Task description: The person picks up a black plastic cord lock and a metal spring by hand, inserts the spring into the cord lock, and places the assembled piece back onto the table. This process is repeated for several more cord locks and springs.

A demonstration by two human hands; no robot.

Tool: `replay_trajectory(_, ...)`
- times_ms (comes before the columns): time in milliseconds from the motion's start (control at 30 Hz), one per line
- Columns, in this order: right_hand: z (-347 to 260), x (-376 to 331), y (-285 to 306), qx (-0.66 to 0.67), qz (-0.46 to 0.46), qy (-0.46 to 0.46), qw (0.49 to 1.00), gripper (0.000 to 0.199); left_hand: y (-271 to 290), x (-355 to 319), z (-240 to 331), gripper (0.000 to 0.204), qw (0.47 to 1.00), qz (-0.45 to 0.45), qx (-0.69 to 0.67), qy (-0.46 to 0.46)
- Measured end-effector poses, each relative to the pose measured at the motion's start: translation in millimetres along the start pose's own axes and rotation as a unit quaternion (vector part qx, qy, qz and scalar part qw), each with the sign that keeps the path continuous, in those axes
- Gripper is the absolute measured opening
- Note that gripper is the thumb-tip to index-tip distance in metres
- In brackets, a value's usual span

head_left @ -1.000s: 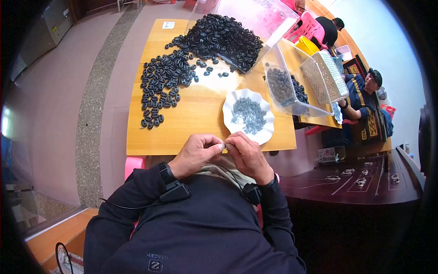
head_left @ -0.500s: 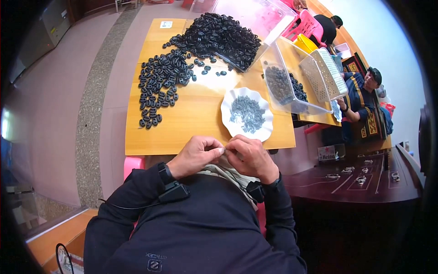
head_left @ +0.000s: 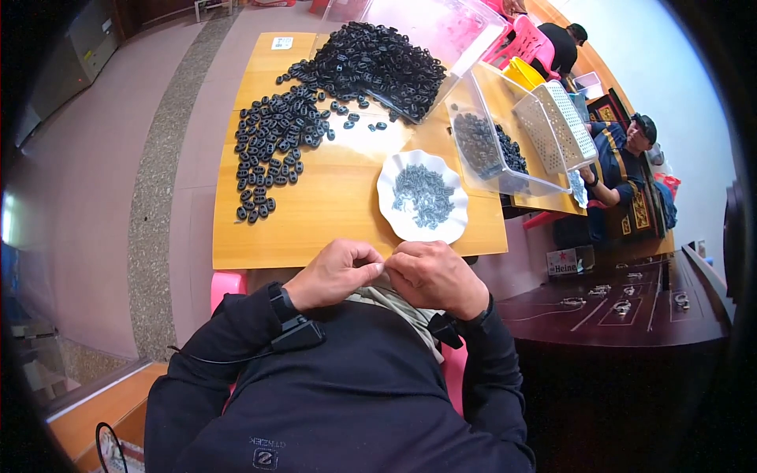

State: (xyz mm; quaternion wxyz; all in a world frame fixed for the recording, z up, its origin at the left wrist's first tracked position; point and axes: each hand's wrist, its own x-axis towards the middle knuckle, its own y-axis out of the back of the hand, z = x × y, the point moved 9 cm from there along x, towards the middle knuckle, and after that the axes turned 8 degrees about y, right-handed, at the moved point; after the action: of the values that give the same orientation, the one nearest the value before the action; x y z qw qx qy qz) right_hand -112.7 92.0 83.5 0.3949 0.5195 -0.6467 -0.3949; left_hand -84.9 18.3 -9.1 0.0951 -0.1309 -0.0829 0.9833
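Note:
My left hand (head_left: 337, 273) and my right hand (head_left: 436, 276) meet in front of my body, just off the table's near edge. Thumb and fingers are pinched on both, and the fingertips touch or nearly touch. Whatever lies between them is too small or too hidden to make out. Just beyond my right hand, a white scalloped plate (head_left: 388, 213) bears a heap of small grey, translucent pieces (head_left: 424, 195). Farther left on the table lie many loose black oval pieces with holes (head_left: 272, 150). They run up to a larger black pile (head_left: 378, 67) at the far side.
The wooden table (head_left: 331, 229) carries a tipped clear bin (head_left: 481, 35) at its far right. Beside that stand a clear box (head_left: 512, 185) with black pieces and a white perforated basket (head_left: 568, 126). A co-worker (head_left: 623, 162) sits at right. Dark panelled furniture (head_left: 599, 315) lies at near right.
My right hand has turned slightly and its fingers have curled in more. Both hands stay together at nearly the same place. The whole view has shifted a little.

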Motion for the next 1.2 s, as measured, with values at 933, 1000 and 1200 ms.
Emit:
replay_trajectory(933,29.5,-22.1,-18.5,0.235,0.185,-0.085,0.95,0.007,-3.9,0.4,-2.3,0.017,0.989,-0.055,-0.131,0.028)
replay_trajectory(1000,27.7,-21.4,-16.1,0.231,0.2,-0.075,0.949,0.006,-2.9,1.2,-4.2,0.016,0.989,-0.052,-0.139,0.03)
replay_trajectory(1200,14.5,-14.4,0.2,0.175,0.234,-0.014,0.956,0.008,1.2,3.3,-12.1,0.015,0.98,-0.023,-0.193,0.051)
